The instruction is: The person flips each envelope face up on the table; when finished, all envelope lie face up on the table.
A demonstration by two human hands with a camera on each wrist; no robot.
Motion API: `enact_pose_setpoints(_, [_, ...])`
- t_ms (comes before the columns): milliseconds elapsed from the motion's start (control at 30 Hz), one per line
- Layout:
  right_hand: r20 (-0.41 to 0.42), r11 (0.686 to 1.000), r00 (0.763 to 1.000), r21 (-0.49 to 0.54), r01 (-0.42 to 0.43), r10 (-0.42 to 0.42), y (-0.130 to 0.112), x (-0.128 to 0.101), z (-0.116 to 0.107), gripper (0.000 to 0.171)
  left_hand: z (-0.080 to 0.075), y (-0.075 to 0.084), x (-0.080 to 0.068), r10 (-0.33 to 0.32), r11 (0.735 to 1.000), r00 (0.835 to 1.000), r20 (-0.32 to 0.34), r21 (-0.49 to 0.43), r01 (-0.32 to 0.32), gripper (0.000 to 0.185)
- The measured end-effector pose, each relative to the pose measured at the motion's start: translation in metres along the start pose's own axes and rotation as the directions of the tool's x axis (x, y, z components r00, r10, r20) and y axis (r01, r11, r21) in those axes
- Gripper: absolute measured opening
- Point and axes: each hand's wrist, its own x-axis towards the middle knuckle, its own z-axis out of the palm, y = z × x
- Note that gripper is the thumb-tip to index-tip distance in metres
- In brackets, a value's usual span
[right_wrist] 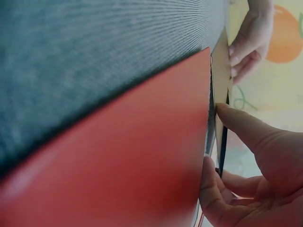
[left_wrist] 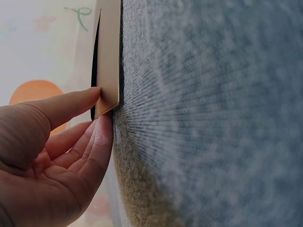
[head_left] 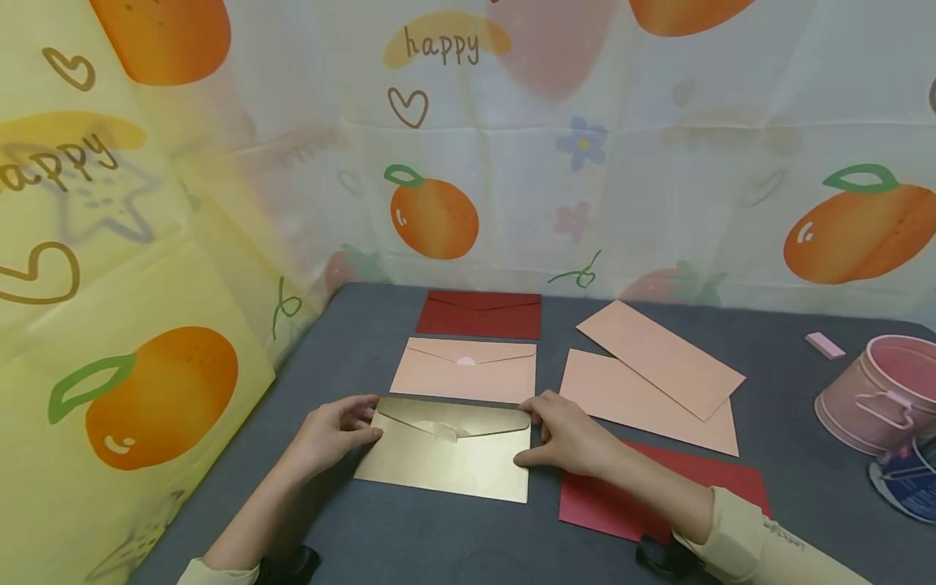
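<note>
A gold envelope (head_left: 446,467), its pointed flap uppermost, lies close over the grey tabletop in front of me. At its left edge my left hand (head_left: 332,435) pinches it between thumb and fingers; the left wrist view shows the thumb on the face and the fingertips at the lower edge of the gold envelope (left_wrist: 109,71). My right hand (head_left: 574,435) holds the opposite edge, thumb on top and fingers near the upper corner. Behind it is a pale pink envelope (head_left: 464,378) with a round white seal, and farther back a dark red envelope (head_left: 478,317).
Right of the envelopes, two pale pink sheets (head_left: 651,414) overlap. A red sheet (head_left: 607,500) lies partly under my right forearm. Farther right are a pink bucket (head_left: 848,406), a small pink block (head_left: 825,345) and a blue round object (head_left: 907,483). A fruit-print cloth (head_left: 512,179) hangs behind the table.
</note>
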Motion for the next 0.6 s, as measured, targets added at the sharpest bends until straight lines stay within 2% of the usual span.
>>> enact_pose_setpoints(333, [0.013, 1.0, 1.0, -0.017, 0.02, -0.02, 0.0022, 0.0012, 0.0006, 0.057, -0.0004, -0.0003, 0.0003, 0.019, 1.0, 1.0, 0.004, 0.021, -0.019, 0.046])
enact_pose_setpoints(600, [0.01, 1.0, 1.0, -0.017, 0.025, -0.025, 0.0029, 0.0011, 0.0007, 0.054, 0.0007, 0.0003, 0.0006, 0.067, 0.997, 0.998, 0.007, 0.034, -0.067, 0.039])
